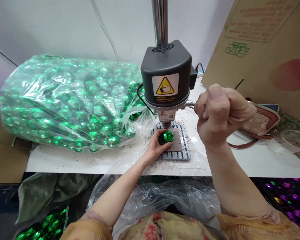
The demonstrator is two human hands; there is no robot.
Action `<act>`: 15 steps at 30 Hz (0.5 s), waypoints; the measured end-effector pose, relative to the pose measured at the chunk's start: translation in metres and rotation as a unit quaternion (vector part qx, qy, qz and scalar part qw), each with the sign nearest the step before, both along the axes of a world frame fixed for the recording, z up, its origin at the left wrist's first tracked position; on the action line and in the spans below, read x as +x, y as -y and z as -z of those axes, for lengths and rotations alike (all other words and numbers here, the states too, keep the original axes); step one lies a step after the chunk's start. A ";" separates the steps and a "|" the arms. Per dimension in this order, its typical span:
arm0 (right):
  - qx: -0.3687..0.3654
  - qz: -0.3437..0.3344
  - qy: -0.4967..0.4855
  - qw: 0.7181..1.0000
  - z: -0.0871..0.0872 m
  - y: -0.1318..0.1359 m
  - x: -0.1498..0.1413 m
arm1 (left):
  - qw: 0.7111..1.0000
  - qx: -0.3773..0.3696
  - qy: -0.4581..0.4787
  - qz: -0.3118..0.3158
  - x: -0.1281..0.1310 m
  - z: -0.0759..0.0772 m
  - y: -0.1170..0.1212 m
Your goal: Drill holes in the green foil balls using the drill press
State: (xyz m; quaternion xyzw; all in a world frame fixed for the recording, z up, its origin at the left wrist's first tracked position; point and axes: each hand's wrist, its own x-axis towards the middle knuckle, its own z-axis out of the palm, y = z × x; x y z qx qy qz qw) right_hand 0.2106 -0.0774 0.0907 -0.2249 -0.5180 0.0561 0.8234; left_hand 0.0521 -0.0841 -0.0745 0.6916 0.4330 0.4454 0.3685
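A small black drill press (166, 68) with a yellow warning sign stands on the white table. Under its chuck (167, 124), a shiny green faceted ball (169, 136) sits on a brownish square pad (178, 144), and the bit reaches down to the ball's top. My left hand (158, 145) pinches the ball from its left side between thumb and fingers. To the right of the machine, my right hand (216, 111) is closed in a fist around the press's lever (190, 104); most of the lever is hidden by the fingers.
A big clear bag of green faceted balls (65, 103) lies on the left. Dark shavings dot the white table (70, 160). A cardboard box (260, 43) and a small bag with a brown strap (260, 121) are on the right. Below the edge hangs plastic sheeting (170, 196).
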 end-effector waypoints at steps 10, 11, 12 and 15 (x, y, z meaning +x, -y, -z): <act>0.120 -0.038 0.019 0.992 0.022 -0.006 0.004 | 1.000 -0.008 0.002 0.001 0.000 0.002 -0.001; 0.128 -0.038 0.023 0.991 0.024 -0.008 0.005 | 1.000 -0.008 0.002 0.001 0.000 0.002 0.000; 0.132 -0.039 0.027 0.990 0.025 -0.009 0.005 | 1.000 -0.009 0.003 0.001 0.000 0.002 0.000; 0.146 -0.034 0.027 0.988 0.027 -0.010 0.005 | 1.000 -0.013 0.007 0.000 0.001 0.002 0.000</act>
